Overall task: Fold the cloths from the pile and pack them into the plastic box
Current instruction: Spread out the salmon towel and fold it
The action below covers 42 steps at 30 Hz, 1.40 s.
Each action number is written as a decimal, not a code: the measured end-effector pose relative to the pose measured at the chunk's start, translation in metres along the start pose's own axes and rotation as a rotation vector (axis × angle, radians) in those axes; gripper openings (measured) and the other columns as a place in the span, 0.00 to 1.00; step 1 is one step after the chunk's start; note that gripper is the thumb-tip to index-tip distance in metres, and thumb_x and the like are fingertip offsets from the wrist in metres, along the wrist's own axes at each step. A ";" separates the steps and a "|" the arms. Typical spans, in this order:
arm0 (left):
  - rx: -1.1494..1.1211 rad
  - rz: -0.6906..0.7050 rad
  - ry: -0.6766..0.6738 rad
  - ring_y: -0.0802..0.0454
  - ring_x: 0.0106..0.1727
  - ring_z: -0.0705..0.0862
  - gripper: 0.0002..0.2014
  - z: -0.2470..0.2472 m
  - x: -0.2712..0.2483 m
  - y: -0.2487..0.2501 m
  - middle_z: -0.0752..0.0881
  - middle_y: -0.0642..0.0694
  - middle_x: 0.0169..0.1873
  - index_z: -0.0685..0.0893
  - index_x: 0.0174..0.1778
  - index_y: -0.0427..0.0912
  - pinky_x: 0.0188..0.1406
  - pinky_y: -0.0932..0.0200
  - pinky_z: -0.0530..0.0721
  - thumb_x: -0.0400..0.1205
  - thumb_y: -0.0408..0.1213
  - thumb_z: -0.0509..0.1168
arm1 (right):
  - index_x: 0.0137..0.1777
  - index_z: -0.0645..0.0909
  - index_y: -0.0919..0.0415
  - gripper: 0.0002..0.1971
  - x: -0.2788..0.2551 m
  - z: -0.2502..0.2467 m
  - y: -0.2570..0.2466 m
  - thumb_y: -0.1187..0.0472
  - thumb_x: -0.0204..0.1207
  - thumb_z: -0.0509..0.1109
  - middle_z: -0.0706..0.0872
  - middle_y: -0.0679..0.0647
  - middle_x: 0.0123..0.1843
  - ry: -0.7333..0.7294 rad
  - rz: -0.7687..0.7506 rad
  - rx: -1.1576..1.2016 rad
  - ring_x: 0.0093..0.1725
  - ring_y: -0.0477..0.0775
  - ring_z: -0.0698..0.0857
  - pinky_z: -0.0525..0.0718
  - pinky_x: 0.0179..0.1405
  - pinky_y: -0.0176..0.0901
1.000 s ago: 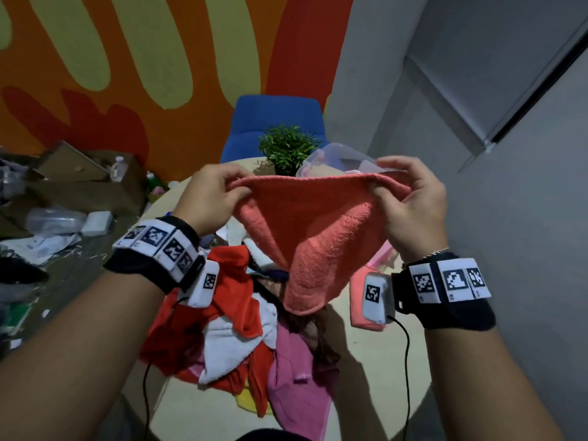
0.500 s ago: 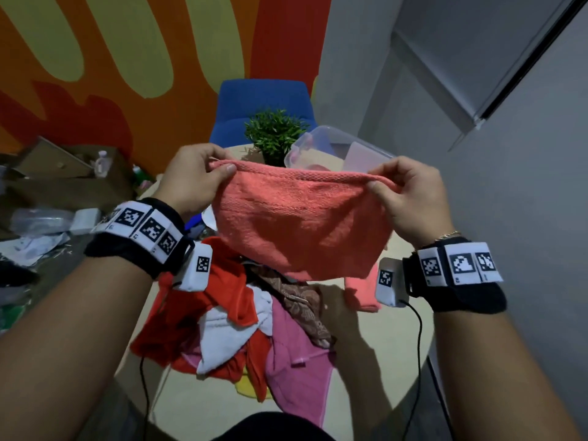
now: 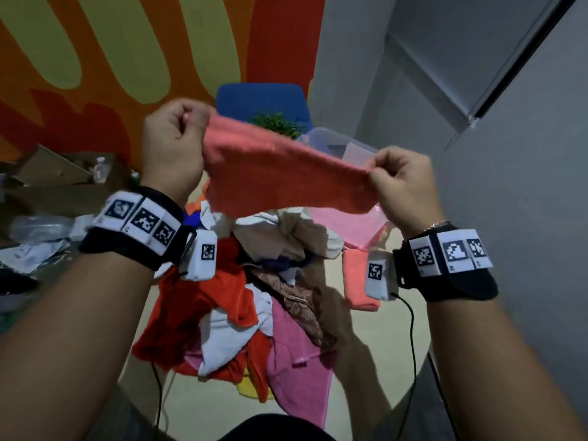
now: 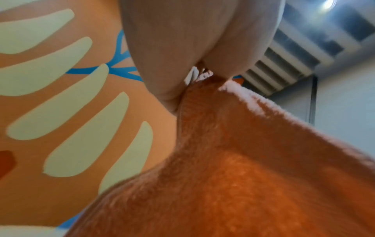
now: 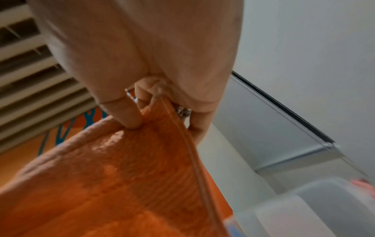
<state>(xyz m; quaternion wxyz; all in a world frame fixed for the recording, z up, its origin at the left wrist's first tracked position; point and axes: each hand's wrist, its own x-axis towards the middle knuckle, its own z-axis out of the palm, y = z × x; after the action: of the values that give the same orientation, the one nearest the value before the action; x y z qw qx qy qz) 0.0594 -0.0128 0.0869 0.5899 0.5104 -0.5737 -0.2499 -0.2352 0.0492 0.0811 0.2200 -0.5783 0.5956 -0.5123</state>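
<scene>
Raised since half a second ago: left hand (image 3: pixel 173 144) now sits higher than right hand (image 3: pixel 402 183), so the coral cloth (image 3: pixel 286 176) slants down toward the right instead of hanging level. Each hand pinches one top corner, fingers curled tight on the fabric; the right wrist view shows the thumb (image 5: pixel 123 110) pressed onto the hem. Cloth is held in the air above the pile (image 3: pixel 241 313), touching nothing below.

Held cloth blocks most of the plastic box (image 3: pixel 337 144) behind it; only the clear rim and a wall show (contents cannot be made out). It also hides the lower part of the green plant (image 3: pixel 276 120), which stands in front of the blue chair (image 3: pixel 261 97).

Count: one cloth in hand, one folded coral cloth (image 3: pixel 358 281) lying by itself just beside the pile on the right, one pink piece (image 3: pixel 346 224) near the box, one heap of mixed red, white, pink and brown cloths, number unclear.

Surface: pale round table (image 3: pixel 366 361). Room: orange wall (image 3: pixel 191 43) with yellow-green and red shapes on the left, grey wall (image 3: pixel 525 218) on the right, cardboard and litter (image 3: pixel 47 186) at far left.
</scene>
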 end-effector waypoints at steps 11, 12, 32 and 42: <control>0.582 -0.407 -1.268 0.64 0.40 0.83 0.06 -0.026 -0.092 -0.111 0.91 0.58 0.41 0.91 0.48 0.52 0.44 0.68 0.79 0.85 0.42 0.69 | 0.28 0.80 0.63 0.13 -0.095 0.038 0.097 0.74 0.71 0.62 0.82 0.55 0.23 -0.800 0.524 -0.316 0.26 0.57 0.83 0.89 0.33 0.60; 0.546 -0.426 -1.283 0.67 0.40 0.83 0.06 -0.027 -0.092 -0.107 0.90 0.62 0.39 0.91 0.51 0.52 0.43 0.70 0.79 0.86 0.40 0.68 | 0.28 0.79 0.63 0.13 -0.096 0.037 0.100 0.75 0.71 0.61 0.81 0.57 0.23 -0.795 0.555 -0.296 0.25 0.58 0.83 0.88 0.32 0.60; -0.136 -0.337 -0.489 0.38 0.48 0.86 0.06 -0.044 -0.020 -0.021 0.89 0.31 0.50 0.88 0.50 0.40 0.47 0.43 0.87 0.85 0.34 0.65 | 0.31 0.83 0.63 0.10 -0.029 -0.005 0.014 0.72 0.62 0.61 0.84 0.51 0.22 -0.287 0.143 0.075 0.25 0.51 0.85 0.84 0.26 0.42; 0.552 -0.558 -1.457 0.65 0.37 0.83 0.05 -0.041 -0.116 -0.114 0.90 0.58 0.37 0.93 0.48 0.46 0.41 0.68 0.82 0.83 0.40 0.72 | 0.22 0.77 0.58 0.09 -0.114 0.033 0.111 0.65 0.62 0.65 0.78 0.58 0.22 -0.961 0.631 -0.263 0.28 0.59 0.80 0.83 0.34 0.57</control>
<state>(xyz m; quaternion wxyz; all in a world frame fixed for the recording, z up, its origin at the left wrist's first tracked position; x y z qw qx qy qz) 0.1061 0.0618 -0.0564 -0.1601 0.4705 -0.7053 -0.5054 -0.2321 0.1198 -0.0652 0.5334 -0.5629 0.6309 -0.0245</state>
